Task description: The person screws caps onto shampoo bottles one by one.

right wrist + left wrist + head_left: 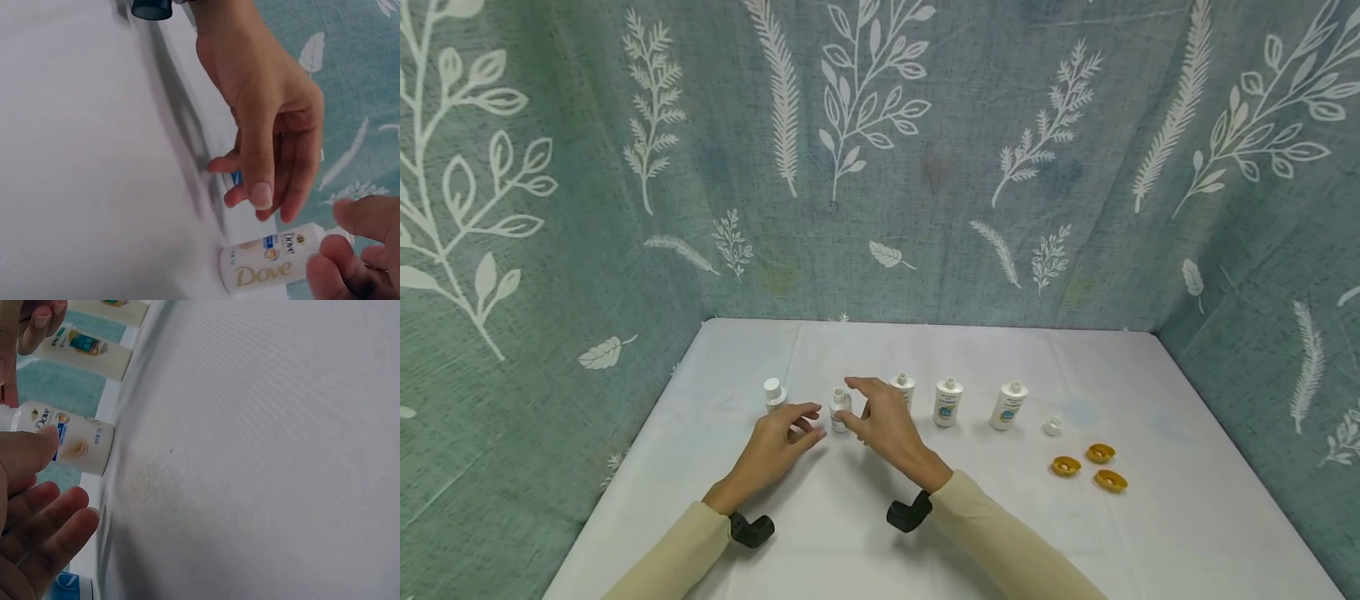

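Note:
A small white Dove bottle [839, 411] with a bare, capless neck stands upright between the two hands. My left hand [781, 442] is just left of it, fingers relaxed and apart, holding nothing. In the left wrist view the left thumb [31, 453] overlaps the Dove bottle [84, 440]; contact cannot be told. At its right side is my right hand [889, 421], with thumb and forefinger spread around the neck's level. In the right wrist view the right fingers [340, 269] partly cover the neck of the bottle [269, 259]. No grip is visible.
Left of the hands stands a white-capped bottle [772, 392]. To the right are three uncapped white bottles, one [902, 387] partly behind the right hand, then others [947, 404] [1008, 406]. Farther right lie a small white cap [1052, 427] and three amber rings [1065, 467]. Patterned curtains [880, 208] enclose the table.

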